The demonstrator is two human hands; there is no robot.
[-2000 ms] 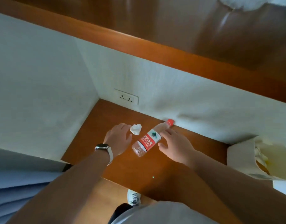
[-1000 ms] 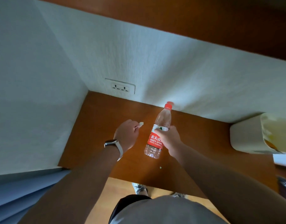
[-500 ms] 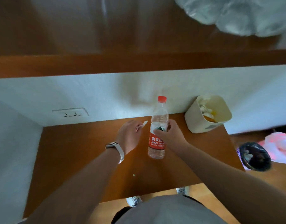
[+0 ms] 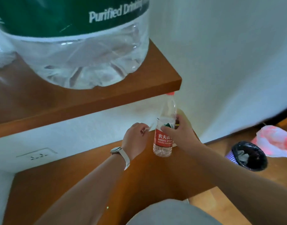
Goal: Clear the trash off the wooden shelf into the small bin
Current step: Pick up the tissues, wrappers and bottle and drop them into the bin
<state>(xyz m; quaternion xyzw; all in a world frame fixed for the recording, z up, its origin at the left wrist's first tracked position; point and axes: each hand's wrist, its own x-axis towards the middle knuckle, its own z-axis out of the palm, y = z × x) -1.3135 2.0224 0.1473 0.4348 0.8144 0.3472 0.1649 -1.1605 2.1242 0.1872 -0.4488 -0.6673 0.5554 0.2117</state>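
My right hand (image 4: 180, 135) grips an empty clear water bottle (image 4: 164, 143) with a red label and red cap, upright above the right end of the wooden shelf (image 4: 58, 184). Just left of it, my left hand (image 4: 136, 140), with a watch on the wrist, is closed on a small white paper scrap (image 4: 149, 128) that pokes out between the fingers. A sliver of the small cream bin (image 4: 186, 117) shows behind my right hand and the bottle; the bulk of it is hidden.
A big clear water jug (image 4: 82, 54) with a green label stands on the upper shelf (image 4: 139, 93), overhanging the work area. A wall socket (image 4: 37, 155) sits at the left. On the floor to the right are a black-lined basket (image 4: 248, 155) and a pink-white bag (image 4: 274, 140).
Both hands picked up the scrap and the bottle and carried them right towards the cream bin. The view swung right and up, bringing the jug and floor basket closer into sight.
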